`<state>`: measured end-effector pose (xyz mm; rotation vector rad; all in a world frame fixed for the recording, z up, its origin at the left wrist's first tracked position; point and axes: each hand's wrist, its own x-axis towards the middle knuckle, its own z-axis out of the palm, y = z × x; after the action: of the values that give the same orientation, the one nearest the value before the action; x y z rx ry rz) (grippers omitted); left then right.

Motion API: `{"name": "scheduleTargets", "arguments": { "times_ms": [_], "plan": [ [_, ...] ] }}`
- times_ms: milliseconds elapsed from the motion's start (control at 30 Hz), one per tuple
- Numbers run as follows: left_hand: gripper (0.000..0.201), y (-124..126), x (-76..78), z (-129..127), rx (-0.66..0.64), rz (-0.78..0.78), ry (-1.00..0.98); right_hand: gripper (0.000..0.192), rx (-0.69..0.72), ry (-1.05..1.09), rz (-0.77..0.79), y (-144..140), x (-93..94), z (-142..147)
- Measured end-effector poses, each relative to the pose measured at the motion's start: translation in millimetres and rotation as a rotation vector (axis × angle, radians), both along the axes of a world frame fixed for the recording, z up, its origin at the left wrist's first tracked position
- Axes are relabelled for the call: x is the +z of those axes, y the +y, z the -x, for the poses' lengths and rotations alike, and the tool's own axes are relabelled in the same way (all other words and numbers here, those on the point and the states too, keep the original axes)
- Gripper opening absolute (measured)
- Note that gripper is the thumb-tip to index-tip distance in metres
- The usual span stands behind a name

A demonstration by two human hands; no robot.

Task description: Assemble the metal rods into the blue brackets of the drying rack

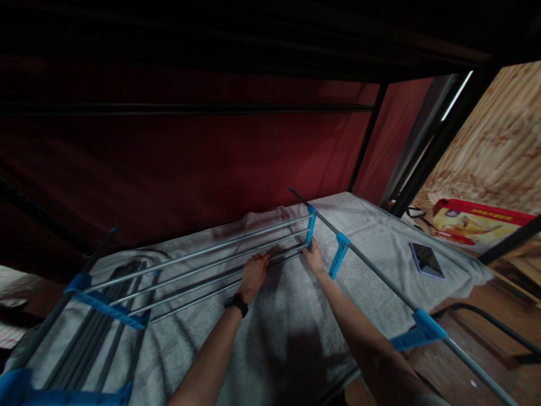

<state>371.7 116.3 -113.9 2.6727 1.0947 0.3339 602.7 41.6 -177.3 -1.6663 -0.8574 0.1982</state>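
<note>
**Rack of grey metal tubes and blue plastic brackets (105, 307), partly joined**

Lies over a grey blanket (389, 242). Four slim silvery rods (169, 261) run roughly parallel between left and right brackets. Right-hand long dark-grey tube (376, 268) slants toward viewer, carrying three blue brackets. Further grey tubes (91, 332) lie side by side at left.

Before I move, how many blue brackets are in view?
5: on the left pole, an upper bracket and a lower bracket, cut off; on the right pole, a far bracket, a middle bracket and a near bracket. More may be hidden.
</note>
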Motion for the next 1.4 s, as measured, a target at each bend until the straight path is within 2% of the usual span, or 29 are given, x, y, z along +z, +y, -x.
{"name": "scheduleTargets", "arguments": {
  "times_ms": [133,233,867,1400],
  "plan": [
    [0.039,2.2,2.2,1.1,-0.016,-0.021,-0.013,0.032,-0.001,0.054,0.003,3.8,-2.6,-6.2],
    [0.04,3.7,4.8,1.8,-0.031,-0.025,-0.021,0.027,-0.015,0.06,0.016,5.4,-3.6,-7.9],
    [0.039,3.0,4.8,1.7,-0.004,-0.023,0.005,0.024,-0.061,0.058,0.051,11.3,-7.2,-7.9],
    [0.039,1.7,5.0,2.9,0.006,-0.005,-0.025,0.023,-0.047,0.037,0.054,12.5,-10.5,-9.2]
  ]
}}
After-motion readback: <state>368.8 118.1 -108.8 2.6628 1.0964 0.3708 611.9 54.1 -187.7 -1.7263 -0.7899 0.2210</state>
